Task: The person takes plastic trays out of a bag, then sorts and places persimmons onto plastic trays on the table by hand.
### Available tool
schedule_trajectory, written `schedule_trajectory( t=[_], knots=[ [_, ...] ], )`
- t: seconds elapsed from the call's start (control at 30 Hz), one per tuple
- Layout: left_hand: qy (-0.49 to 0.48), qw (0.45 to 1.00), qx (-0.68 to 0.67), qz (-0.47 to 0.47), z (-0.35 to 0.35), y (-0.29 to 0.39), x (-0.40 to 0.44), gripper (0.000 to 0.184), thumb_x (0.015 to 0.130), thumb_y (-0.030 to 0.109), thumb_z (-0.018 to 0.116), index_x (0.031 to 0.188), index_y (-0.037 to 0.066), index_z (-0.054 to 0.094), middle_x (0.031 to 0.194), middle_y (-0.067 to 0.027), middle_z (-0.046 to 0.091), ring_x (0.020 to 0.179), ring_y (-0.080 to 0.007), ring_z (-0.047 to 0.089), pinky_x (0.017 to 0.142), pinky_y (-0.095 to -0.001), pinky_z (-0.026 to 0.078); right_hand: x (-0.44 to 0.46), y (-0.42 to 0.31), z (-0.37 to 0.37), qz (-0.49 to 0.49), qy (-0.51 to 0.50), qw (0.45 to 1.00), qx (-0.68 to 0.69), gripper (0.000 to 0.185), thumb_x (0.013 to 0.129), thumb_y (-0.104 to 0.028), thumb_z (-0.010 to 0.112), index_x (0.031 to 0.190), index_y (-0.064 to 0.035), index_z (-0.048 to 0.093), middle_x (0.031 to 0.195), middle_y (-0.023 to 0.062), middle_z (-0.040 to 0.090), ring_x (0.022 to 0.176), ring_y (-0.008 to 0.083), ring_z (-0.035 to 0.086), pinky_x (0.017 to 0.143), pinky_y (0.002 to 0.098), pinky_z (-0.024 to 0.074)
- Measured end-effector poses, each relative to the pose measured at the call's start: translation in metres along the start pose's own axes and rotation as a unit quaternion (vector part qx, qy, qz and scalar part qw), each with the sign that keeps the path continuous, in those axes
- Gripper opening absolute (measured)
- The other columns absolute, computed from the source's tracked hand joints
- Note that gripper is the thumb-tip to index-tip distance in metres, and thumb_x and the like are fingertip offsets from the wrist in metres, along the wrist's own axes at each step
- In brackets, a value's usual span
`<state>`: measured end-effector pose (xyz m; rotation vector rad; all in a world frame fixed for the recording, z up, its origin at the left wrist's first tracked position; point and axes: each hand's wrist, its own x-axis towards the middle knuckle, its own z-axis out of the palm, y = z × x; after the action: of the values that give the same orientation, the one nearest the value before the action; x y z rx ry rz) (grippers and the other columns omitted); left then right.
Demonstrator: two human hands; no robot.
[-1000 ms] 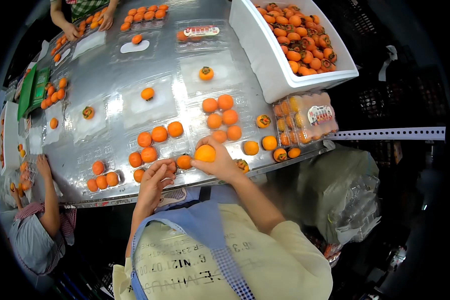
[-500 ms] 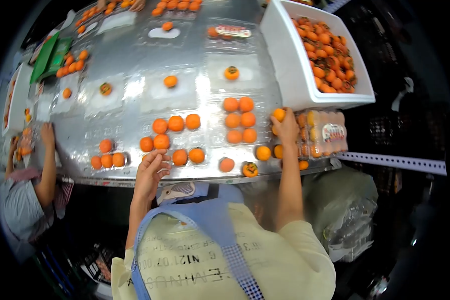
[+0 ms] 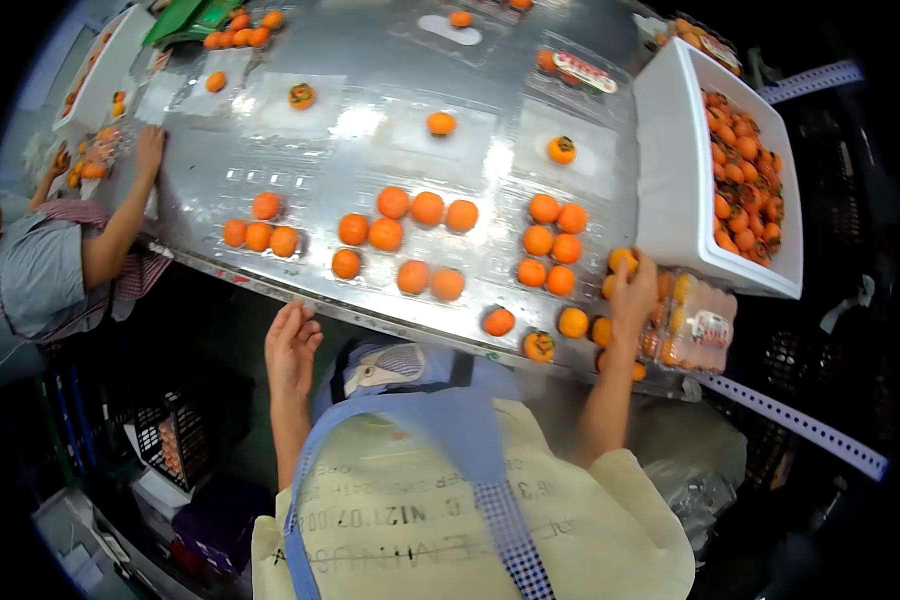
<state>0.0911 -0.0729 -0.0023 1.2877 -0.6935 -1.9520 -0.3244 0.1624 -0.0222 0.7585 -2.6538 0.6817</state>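
Note:
My right hand (image 3: 632, 300) is at the table's right side, its fingers closed around an orange persimmon (image 3: 622, 261). More loose persimmons lie about that wrist, including one with its green calyx showing (image 3: 539, 346). Just left of them, persimmons fill two columns in a clear plastic tray (image 3: 505, 265). My left hand (image 3: 292, 352) is just off the table's front edge, fingers loosely curled and apart, holding nothing. Nearest to it on the table is a persimmon (image 3: 346, 264), at the corner of a loosely arranged group.
A white foam box (image 3: 668, 160) full of persimmons stands at the right, with a labelled clear pack (image 3: 710, 325) in front of it. Several trays with single persimmons (image 3: 441, 124) lie farther back. At the left, another person (image 3: 45, 260) works at the table near a green container (image 3: 185, 22).
The view has swung, shifting the table's contents rightward. My left hand has drawn back from the persimmons past the table edge, uncovering one. My right hand stays on its persimmon.

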Motion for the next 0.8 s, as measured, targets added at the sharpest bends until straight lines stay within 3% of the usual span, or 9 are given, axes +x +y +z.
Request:
schedule_trajectory(
  t=[0.27, 0.47, 0.8],
  knots=[
    [-0.051, 0.999, 0.008, -0.017, 0.001, -0.016, 0.002, 0.020, 0.092, 0.014, 0.054, 0.109, 0.005, 0.056, 0.090, -0.0036, 0.062, 0.073, -0.0106, 0.060, 0.064, -0.0227, 0.049, -0.014, -0.036, -0.002, 0.002, -0.040, 0.990, 0.136, 0.014, 0.083, -0.014, 0.059, 0.093, -0.0079, 0.067, 0.080, 0.0110, 0.067, 0.060, 0.0223, 0.064, 0.058, 0.0325, 0.0494],
    [-0.096, 0.994, 0.038, -0.044, 0.019, 0.000, 0.034, 0.021, 0.091, 0.014, 0.054, 0.110, 0.004, 0.056, 0.091, -0.0048, 0.061, 0.073, -0.0103, 0.059, 0.064, -0.0228, 0.048, -0.071, -0.085, -0.015, 0.012, -0.159, 0.976, 0.150, 0.013, 0.080, -0.015, 0.062, 0.090, -0.0068, 0.067, 0.074, 0.0095, 0.066, 0.056, 0.0222, 0.062, 0.053, 0.0317, 0.0480],
    [-0.117, 0.988, 0.081, -0.062, 0.012, 0.046, 0.085, 0.020, 0.091, 0.015, 0.055, 0.108, 0.004, 0.056, 0.090, -0.0034, 0.059, 0.073, -0.0086, 0.054, 0.063, -0.0222, 0.044, -0.119, -0.170, 0.006, 0.031, -0.189, 0.969, 0.157, 0.016, 0.079, -0.016, 0.063, 0.089, -0.0046, 0.067, 0.075, 0.0107, 0.066, 0.060, 0.0242, 0.063, 0.058, 0.0338, 0.0496]
  ],
)
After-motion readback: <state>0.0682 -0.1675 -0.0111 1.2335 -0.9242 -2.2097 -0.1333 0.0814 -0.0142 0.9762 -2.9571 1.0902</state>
